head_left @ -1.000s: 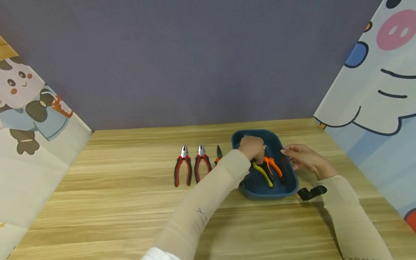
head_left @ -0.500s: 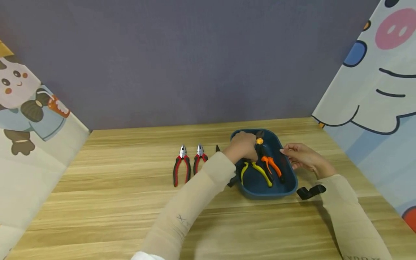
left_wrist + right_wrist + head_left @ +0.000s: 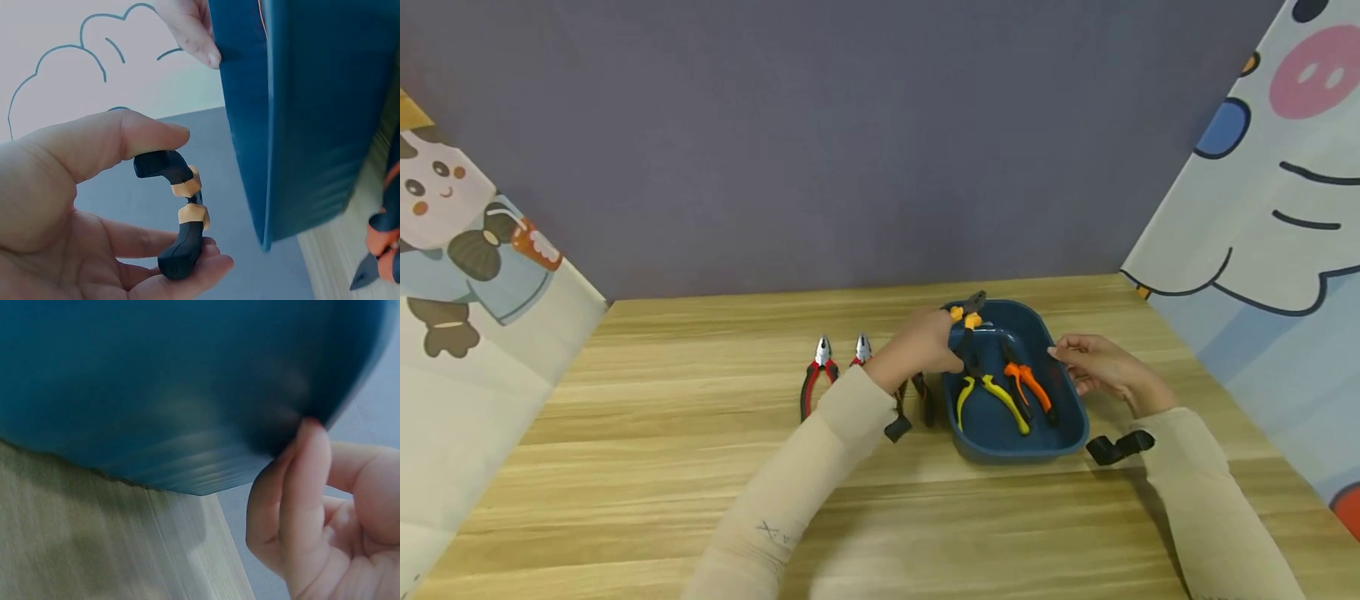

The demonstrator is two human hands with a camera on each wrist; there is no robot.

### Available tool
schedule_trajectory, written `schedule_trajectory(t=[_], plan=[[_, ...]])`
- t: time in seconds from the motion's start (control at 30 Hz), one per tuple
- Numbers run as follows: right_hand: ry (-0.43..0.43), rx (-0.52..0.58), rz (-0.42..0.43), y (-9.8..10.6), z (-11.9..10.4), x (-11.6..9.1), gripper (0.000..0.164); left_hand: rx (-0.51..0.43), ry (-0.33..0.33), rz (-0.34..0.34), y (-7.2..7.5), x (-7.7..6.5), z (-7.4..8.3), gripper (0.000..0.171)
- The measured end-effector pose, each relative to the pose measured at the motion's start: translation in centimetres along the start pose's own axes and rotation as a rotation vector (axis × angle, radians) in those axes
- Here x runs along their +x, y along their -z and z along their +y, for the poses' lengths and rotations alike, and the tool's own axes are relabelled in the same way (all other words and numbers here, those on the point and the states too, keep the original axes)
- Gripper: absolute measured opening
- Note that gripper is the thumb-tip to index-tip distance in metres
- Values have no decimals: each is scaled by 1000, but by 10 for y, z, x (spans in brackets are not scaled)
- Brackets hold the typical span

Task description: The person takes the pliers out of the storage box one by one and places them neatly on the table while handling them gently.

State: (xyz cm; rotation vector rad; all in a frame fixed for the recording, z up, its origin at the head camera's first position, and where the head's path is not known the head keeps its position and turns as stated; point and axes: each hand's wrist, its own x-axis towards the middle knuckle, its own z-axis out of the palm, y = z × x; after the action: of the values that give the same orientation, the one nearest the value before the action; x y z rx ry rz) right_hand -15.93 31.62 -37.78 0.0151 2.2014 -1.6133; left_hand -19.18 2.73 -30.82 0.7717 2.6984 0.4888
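My left hand [image 3: 925, 343] grips diagonal-type pliers [image 3: 974, 305] with black handles and orange-yellow collars, above the left rim of the blue bin [image 3: 1022, 455]. In the left wrist view the thumb presses one handle [image 3: 150, 164] while the fingers curl round the other. The pliers' head points away and is mostly hidden there. My right hand [image 3: 1101, 365] pinches the bin's right rim between thumb and fingers; the right wrist view shows fingertips against the outer wall [image 3: 187, 412]. Inside the bin lie yellow-handled pliers [image 3: 1006, 402] and orange-and-black pliers [image 3: 1036, 388].
Two red-and-black pliers [image 3: 823, 358] lie side by side on the wooden table [image 3: 625, 433], one partly behind my left sleeve. More pliers [image 3: 381, 244] with orange and black handles lie just left of the bin. A grey panel [image 3: 865, 167] stands behind the table.
My left hand has come up out of the bin and moved left, lifting the black-and-orange-yellow pliers. The yellow-handled pliers now show more fully. The right hand stays at the rim.
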Motion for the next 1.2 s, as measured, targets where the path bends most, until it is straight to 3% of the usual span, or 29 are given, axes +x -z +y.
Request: schedule_trajectory(t=[0.13,0.2,0.37,0.57,0.73,0.83,1.07,1.2], plan=[[1,18,-5,0,1,-1,18,-52,-4,15,2,-13,-11,25],[5,19,-12,0,2,0,18,-71,5,30,2,-18,-19,31],[20,2,-22,0,3,0,18,-64,37,67,1,-31,-38,39],[27,3,-27,1,3,-1,18,-70,68,121,2,-47,-57,28],[33,23,-42,1,3,-1,17,-73,99,171,4,-61,-68,31],[28,30,-40,0,5,-2,17,-69,101,181,4,-68,-75,35],[20,21,-21,0,7,2,17,-78,171,169,7,-80,-94,78],[9,22,-8,2,6,2,17,-96,203,161,8,-85,-103,84]])
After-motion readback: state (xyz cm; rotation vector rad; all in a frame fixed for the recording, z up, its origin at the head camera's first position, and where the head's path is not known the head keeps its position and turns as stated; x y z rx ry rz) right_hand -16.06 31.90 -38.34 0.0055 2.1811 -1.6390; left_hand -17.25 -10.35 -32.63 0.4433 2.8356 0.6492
